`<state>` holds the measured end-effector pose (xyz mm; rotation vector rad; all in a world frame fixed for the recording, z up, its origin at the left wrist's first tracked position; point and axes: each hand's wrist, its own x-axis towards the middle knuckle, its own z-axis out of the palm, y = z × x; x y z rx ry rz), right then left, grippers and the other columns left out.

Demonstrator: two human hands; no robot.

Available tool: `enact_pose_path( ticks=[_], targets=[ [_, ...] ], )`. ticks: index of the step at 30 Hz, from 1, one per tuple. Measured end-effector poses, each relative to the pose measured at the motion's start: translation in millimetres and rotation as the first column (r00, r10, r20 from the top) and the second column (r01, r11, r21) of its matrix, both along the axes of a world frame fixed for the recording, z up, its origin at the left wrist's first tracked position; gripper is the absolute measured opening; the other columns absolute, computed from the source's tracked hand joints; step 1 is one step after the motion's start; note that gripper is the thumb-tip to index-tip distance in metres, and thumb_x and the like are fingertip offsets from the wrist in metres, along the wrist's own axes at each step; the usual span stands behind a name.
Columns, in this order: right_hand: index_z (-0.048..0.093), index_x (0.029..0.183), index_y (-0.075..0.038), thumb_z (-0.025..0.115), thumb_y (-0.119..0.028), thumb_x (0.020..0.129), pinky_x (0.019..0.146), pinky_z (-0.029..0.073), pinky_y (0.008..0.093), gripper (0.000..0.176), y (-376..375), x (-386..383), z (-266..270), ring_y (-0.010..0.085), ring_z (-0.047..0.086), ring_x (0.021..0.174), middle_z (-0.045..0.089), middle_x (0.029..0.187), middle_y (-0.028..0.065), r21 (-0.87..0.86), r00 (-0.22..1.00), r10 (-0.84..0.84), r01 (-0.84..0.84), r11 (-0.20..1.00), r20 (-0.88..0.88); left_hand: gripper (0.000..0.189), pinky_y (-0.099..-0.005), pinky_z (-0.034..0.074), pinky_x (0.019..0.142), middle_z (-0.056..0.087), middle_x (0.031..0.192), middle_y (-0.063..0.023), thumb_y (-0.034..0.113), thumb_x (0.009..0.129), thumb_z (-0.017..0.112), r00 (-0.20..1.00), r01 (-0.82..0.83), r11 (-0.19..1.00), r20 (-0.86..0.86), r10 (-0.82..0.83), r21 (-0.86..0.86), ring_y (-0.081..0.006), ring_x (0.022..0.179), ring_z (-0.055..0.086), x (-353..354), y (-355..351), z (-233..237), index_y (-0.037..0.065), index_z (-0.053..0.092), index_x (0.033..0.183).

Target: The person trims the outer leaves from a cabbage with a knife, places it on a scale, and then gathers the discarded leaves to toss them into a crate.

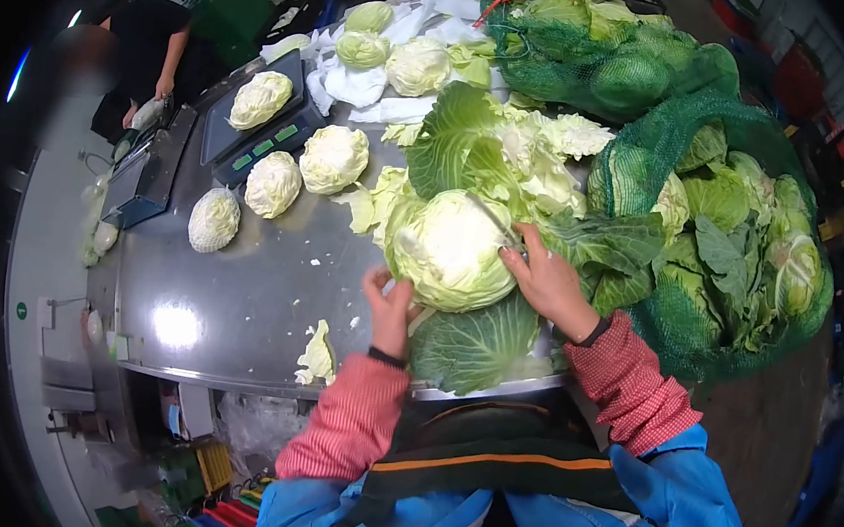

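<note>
A large pale cabbage (453, 251) sits among loose leaves in front of me, its cut top whitish. My right hand (547, 282) is closed round a knife, the blade (489, 216) lying across the cabbage's upper right side. At the lower left edge of the cabbage is my left hand (388, 311), fingers bent and spread, the tips right by the outer leaves. A broad dark green leaf (480, 344) lies under the cabbage at the table's front edge. More trimmed leaves (462, 147) are heaped behind it.
Green net sacks of cabbages (723, 260) stand on the right and at the back. Left of me are trimmed cabbages (334, 159), a netted one (215, 220) and a scale (273, 135) bearing another. A leaf scrap (318, 355) lies near the front edge. Another person (145, 49) stands far left.
</note>
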<state>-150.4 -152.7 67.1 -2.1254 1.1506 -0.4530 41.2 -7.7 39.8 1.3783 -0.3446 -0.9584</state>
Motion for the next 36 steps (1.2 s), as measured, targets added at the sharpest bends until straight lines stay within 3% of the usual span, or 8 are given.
enact_pose_path(
  ticks=[4, 8, 15, 19, 22, 27, 34, 36],
  targets=[
    [0.056, 0.1, -0.008, 0.053, -0.029, 0.095, 0.05, 0.049, 0.044, 0.023, 0.1, -6.9, 13.8, 0.0356, 0.063, 0.057, 0.062, 0.071, 0.0174, -0.357, 0.992, 0.094, -0.12, 0.927, -0.089, 0.076, -0.0418, 0.054, 0.092, 0.046, 0.134, -0.0176, 0.019, 0.09, 0.068, 0.975, 0.048, 0.994, -0.212, -0.069, -0.1, -0.0272, 0.115, 0.057, 15.1, -35.2, -5.8, 0.01, 0.018, 0.148],
    [0.053, 0.081, -0.008, 0.059, -0.011, 0.083, 0.04, 0.047, 0.0366, 0.007, -1.6, -24.0, 23.8, 0.027, 0.062, 0.05, 0.056, 0.065, 0.0119, -0.626, 0.949, 0.105, -0.276, 0.729, -0.297, 0.083, -0.0349, 0.048, 0.096, 0.052, 0.129, -0.0158, 0.02, 0.081, 0.079, 0.999, 0.022, 0.999, 0.044, -0.023, 0.03, -0.0242, 0.114, 0.056, 5.9, -47.5, 1.1, 0.0, 0.028, 0.144],
    [0.053, 0.085, -0.007, 0.053, -0.01, 0.087, 0.04, 0.047, 0.0386, 0.004, -18.7, -7.3, -16.4, 0.0272, 0.062, 0.05, 0.058, 0.063, 0.0137, -0.637, 0.953, -0.078, -0.135, 0.759, -0.294, 0.097, -0.0354, 0.043, 0.101, 0.049, 0.131, -0.0193, 0.025, 0.076, 0.083, 0.969, -0.034, 0.983, 0.247, -0.011, 0.179, -0.0263, 0.118, 0.052, -2.8, -58.8, 1.0, -0.006, 0.023, 0.145],
    [0.055, 0.096, -0.004, 0.044, -0.023, 0.101, 0.047, 0.049, 0.0436, 0.022, -51.5, -14.3, -1.1, 0.033, 0.062, 0.053, 0.062, 0.064, 0.0167, -0.268, 0.983, -0.143, 0.107, 0.958, -0.118, 0.1, -0.0357, 0.042, 0.102, 0.047, 0.132, -0.0203, 0.025, 0.073, 0.085, 0.915, -0.023, 0.991, 0.402, -0.033, 0.135, -0.027, 0.119, 0.051, -11.8, -49.8, -6.1, -0.007, 0.023, 0.145],
    [0.055, 0.108, -0.005, 0.053, -0.033, 0.096, 0.056, 0.05, 0.0506, 0.03, -54.1, -12.2, 20.1, 0.0405, 0.065, 0.066, 0.064, 0.072, 0.0239, -0.155, 0.995, -0.01, -0.005, 0.988, -0.097, 0.1, -0.0377, 0.04, 0.104, 0.046, 0.133, -0.0215, 0.022, 0.071, 0.086, 0.954, 0.006, 1.0, 0.298, -0.014, 0.029, -0.0283, 0.121, 0.049, -13.9, -49.3, -8.6, -0.006, 0.024, 0.144],
    [0.054, 0.124, -0.008, 0.063, -0.034, 0.087, 0.057, 0.052, 0.0454, 0.046, -50.8, 24.4, 20.2, 0.0349, 0.067, 0.068, 0.065, 0.075, 0.0193, -0.454, 0.998, -0.028, -0.003, 0.891, -0.063, 0.101, -0.0394, 0.036, 0.108, 0.043, 0.135, -0.0215, 0.017, 0.068, 0.085, 0.832, 0.041, 0.998, 0.553, -0.057, 0.041, -0.0303, 0.125, 0.045, -16.6, -42.3, -14.0, -0.004, 0.024, 0.145],
    [0.057, 0.104, -0.004, 0.065, -0.025, 0.085, 0.059, 0.051, 0.0479, 0.03, -116.6, 10.7, -40.7, 0.0389, 0.065, 0.068, 0.065, 0.073, 0.02, -0.311, 0.982, -0.178, 0.153, 0.938, -0.054, 0.105, -0.0402, 0.036, 0.109, 0.039, 0.135, -0.0189, 0.014, 0.06, 0.088, 0.778, 0.133, 0.99, 0.625, -0.073, -0.051, -0.0304, 0.126, 0.044, -47.2, 24.3, -26.8, -0.001, 0.025, 0.144],
    [0.055, 0.098, -0.003, 0.064, -0.025, 0.085, 0.059, 0.05, 0.0493, 0.027, -104.5, 7.0, -33.5, 0.04, 0.064, 0.068, 0.065, 0.072, 0.0199, -0.344, 0.99, -0.135, 0.109, 0.933, -0.051, 0.101, -0.0425, 0.037, 0.107, 0.042, 0.131, -0.0201, 0.022, 0.057, 0.089, 0.603, 0.177, 0.98, 0.777, -0.182, 0.092, -0.0332, 0.125, 0.045, -26.7, 44.3, -17.2, 0.002, 0.035, 0.14]
  ],
)
